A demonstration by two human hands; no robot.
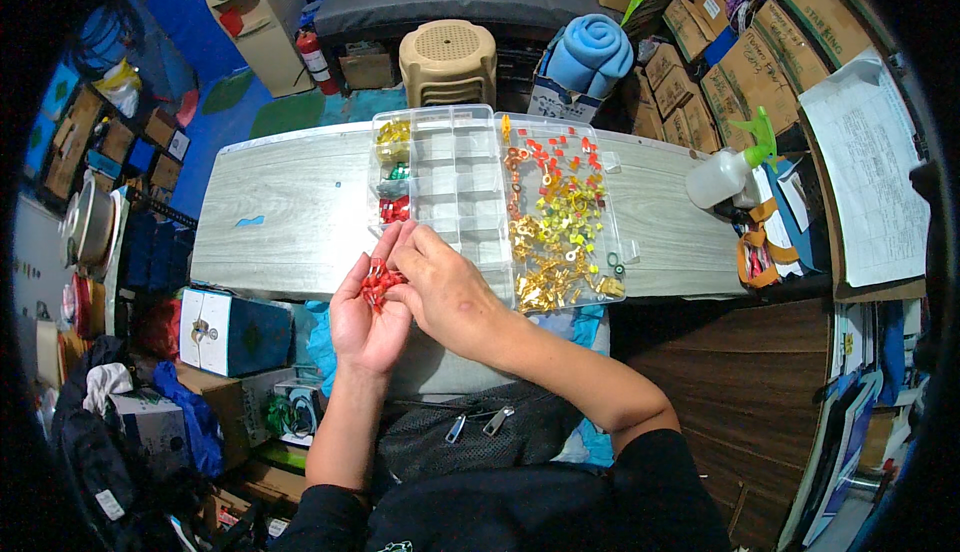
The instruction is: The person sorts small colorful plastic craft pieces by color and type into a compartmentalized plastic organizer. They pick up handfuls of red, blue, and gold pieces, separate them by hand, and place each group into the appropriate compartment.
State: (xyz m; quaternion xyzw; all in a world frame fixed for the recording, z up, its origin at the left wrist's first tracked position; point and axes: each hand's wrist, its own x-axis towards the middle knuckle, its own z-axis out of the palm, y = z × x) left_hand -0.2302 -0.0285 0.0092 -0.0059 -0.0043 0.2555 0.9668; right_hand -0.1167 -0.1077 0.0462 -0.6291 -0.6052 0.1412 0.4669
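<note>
My left hand [365, 317] is cupped palm up, holding a small heap of red insulated wire terminals [376, 282]. Over that palm, my right hand [445, 287] reaches across with its fingers closed and the thumb near the heap; what its fingertips pinch is hidden. Just beyond the hands lies a clear compartment box [435, 174]. Its left column has yellow terminals [394, 140], green ones [398, 172] and red ones [395, 210] in separate compartments. To its right, a clear lid or tray [560, 132] bears loose red, yellow, copper and gold-coloured terminals [555, 252].
The box stands on a pale wood-look table [290, 192]. A spray bottle [722, 174] with a green head and an orange-strapped holder [765, 252] stand at its right end. Behind are a beige stool [448, 47] and stacked cartons [755, 72]. A black mesh bag [450, 442] rests at my lap.
</note>
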